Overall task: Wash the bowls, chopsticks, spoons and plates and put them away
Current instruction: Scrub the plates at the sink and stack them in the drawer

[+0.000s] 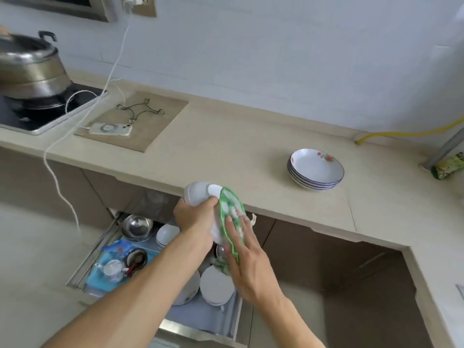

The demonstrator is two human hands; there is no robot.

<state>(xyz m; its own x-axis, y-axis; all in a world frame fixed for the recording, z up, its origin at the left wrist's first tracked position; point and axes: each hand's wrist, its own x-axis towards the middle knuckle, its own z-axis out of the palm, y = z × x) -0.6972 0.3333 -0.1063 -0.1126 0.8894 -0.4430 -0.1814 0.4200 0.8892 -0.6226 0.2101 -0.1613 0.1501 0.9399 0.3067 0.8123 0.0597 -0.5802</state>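
My left hand (194, 217) grips a white bowl (200, 193), held on its side above an open drawer. My right hand (244, 254) presses a green and white cloth (232, 212) flat against the bowl, fingers straight. A stack of white plates (315, 169) with blue rims and a red flower print sits on the beige counter (226, 146) to the right. Inside the drawer (198, 320) below lie white bowls (216, 285), a steel bowl (137, 226) and other dishes.
A steel pot (30, 64) stands on the stove at the far left. A phone (110, 128) on a white charging cable lies on a counter mat, near a wire stand. A yellow hose (406, 133) and a green packet (449, 165) are at the right.
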